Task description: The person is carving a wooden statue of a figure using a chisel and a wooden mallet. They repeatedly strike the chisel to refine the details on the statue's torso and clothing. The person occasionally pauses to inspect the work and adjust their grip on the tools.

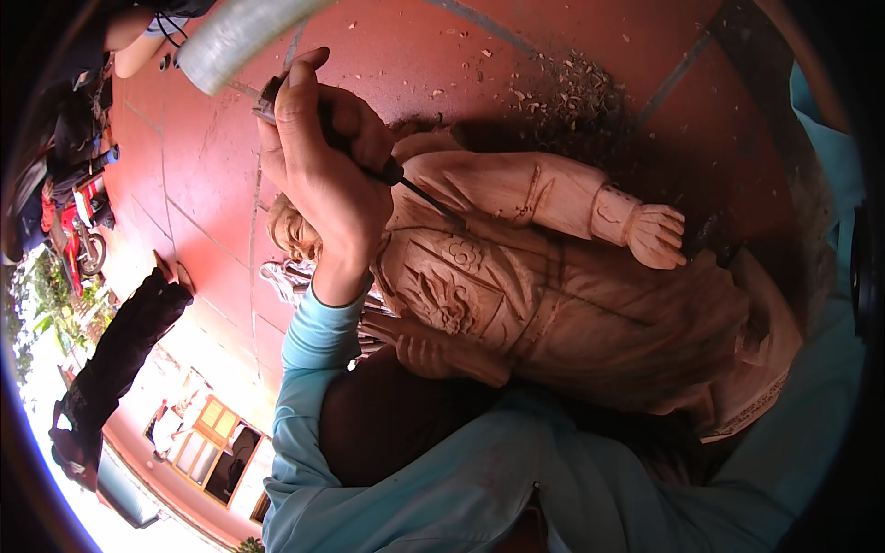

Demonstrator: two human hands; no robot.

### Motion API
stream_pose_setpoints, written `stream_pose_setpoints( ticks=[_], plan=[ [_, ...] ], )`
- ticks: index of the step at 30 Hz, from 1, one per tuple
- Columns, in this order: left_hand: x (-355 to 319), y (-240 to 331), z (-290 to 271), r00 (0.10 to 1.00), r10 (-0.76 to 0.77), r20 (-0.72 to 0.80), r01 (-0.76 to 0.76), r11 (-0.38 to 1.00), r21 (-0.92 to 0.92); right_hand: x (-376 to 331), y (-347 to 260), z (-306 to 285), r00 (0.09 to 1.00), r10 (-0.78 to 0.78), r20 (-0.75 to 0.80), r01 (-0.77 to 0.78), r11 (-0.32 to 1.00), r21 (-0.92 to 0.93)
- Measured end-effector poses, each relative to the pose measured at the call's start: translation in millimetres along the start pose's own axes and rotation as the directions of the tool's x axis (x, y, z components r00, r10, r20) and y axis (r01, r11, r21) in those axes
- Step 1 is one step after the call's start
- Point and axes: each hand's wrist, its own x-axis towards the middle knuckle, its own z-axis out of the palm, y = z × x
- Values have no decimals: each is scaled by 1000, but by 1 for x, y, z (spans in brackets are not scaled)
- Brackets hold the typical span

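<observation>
From here I see the left hand (323, 175) gripping a dark chisel (425, 196), its tip on the chest of the carved wooden figure (525, 286), lying toward the red floor's (207, 198) right edge; the right hand's fingers I can't tell.

Grips chisel (395, 172) in left hand (323, 152), with tip at chest of wooden statue (553, 286). Pale club (217, 55) near chisel's butt. Beyond statue, shavings (576, 92) on red floor (203, 212). At far left, motorbike (77, 235).
</observation>
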Motion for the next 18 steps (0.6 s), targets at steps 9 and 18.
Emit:
stream_pose_setpoints(
  ticks=[9,18],
  plan=[
    [1,-4,-6,1000,13,-24,-14,999,-32,-2,-1,8,998,25,-52,-25,1000,-10],
    [5,-5,-10,999,-31,15,33,975,-221,-4,-5,27,972,108,-210,-110,994,2]
  ],
)
